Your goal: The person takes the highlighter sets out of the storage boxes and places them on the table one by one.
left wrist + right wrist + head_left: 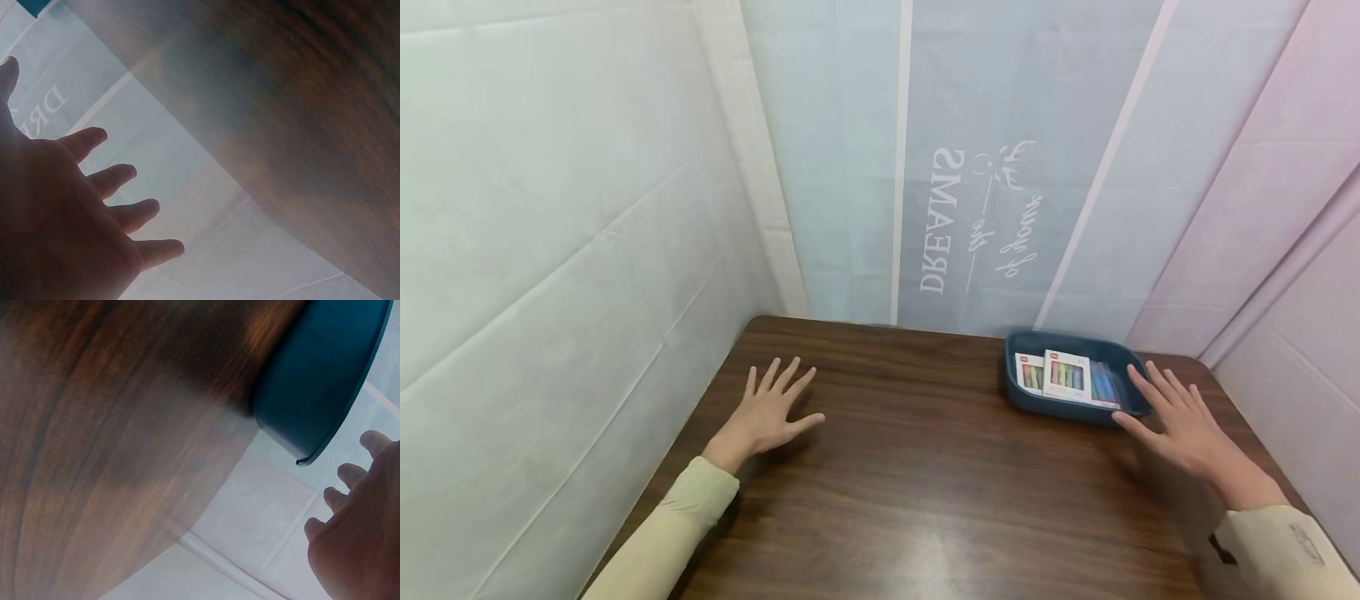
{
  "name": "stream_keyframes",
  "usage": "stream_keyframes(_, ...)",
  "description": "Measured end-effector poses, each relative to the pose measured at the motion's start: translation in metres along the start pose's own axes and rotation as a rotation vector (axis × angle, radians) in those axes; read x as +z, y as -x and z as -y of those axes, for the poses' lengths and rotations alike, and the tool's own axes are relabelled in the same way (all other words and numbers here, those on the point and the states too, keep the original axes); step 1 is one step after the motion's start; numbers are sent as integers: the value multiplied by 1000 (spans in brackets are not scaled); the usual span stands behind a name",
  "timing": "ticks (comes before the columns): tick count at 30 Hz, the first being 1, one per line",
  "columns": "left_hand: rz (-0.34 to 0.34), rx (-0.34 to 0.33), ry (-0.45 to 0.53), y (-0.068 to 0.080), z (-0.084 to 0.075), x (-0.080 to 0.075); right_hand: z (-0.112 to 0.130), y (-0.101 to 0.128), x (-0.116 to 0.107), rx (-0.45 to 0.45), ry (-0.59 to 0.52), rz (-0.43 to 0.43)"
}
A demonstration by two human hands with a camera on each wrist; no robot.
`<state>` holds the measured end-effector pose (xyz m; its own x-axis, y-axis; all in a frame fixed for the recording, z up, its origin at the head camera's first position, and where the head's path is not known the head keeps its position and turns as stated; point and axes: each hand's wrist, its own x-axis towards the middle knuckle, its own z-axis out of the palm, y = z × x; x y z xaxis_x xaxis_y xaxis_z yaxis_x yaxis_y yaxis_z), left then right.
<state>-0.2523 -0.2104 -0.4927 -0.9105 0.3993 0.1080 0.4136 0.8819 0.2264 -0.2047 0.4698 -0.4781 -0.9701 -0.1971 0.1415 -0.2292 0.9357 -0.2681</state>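
Observation:
My left hand (pixel 765 418) is spread with straight fingers over the left part of the brown wooden table (pixel 925 467), holding nothing. At the back right stands a dark teal basket (pixel 1052 410). In it lie a white box with a picture of coloured sticks (pixel 1066 377), a similar box partly beneath it (pixel 1028 372), and a blue packet (pixel 1103 383). My right hand (pixel 1187 429) is spread beside the basket's right end, its fingertips near the rim; whether they touch it I cannot tell. In the right wrist view the basket (pixel 319 381) shows its outer wall, with the fingers apart from it.
A pale curtain with mirrored lettering (pixel 943 221) hangs behind the table's back edge. White cloth (pixel 565 250) closes off the left side, and pinkish cloth (pixel 1285 275) the right.

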Motion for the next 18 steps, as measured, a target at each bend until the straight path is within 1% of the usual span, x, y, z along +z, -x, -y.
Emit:
stream_keyframes(7,2,-1,-5,1,-2,-1,0,-7,0,8,7,2)
stream_keyframes(12,13,-9,-8,0,-2,-1,-2,-14,-1,2,2,2)
stream_keyframes(18,8,-7,-15,-2,-3,0,-6,-20,1,-12,-2,-3)
